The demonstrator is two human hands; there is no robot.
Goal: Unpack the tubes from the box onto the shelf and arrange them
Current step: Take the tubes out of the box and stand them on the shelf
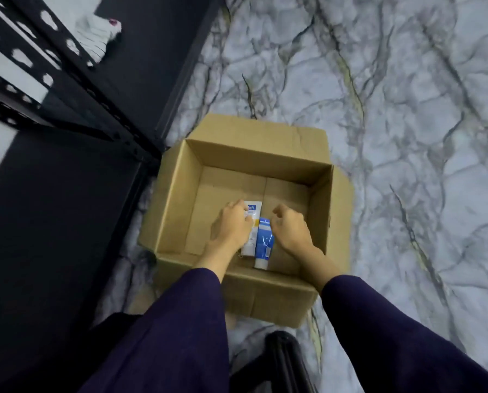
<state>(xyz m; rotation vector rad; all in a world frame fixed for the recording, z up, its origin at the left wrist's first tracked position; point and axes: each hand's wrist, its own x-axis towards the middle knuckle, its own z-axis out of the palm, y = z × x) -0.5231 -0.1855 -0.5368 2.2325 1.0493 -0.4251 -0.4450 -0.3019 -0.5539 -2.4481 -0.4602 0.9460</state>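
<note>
Cardboard box [177,194] sits open beside the shelf [67,89], keeping carries short. Left hand [231,225] curls on the white tube [251,222]; right hand [289,228], loosely curled and empty, nears the blue tube [264,245].

Marbled floor [407,137], open cardboard box [265,296] on it, beside black shelf [67,194]

Looks like stockroom or shop back room, not certain. Black slotted-steel shelving unit [75,89] left of hands, bolt holes along uprights, dark shelf boards. White packaged goods [96,35] on shelf far beyond left hand [231,226]. Open cardboard shipping box [265,154] around both hands, on floor. Marble-pattern sheet flooring [393,109] right of right hand [289,226]
</note>
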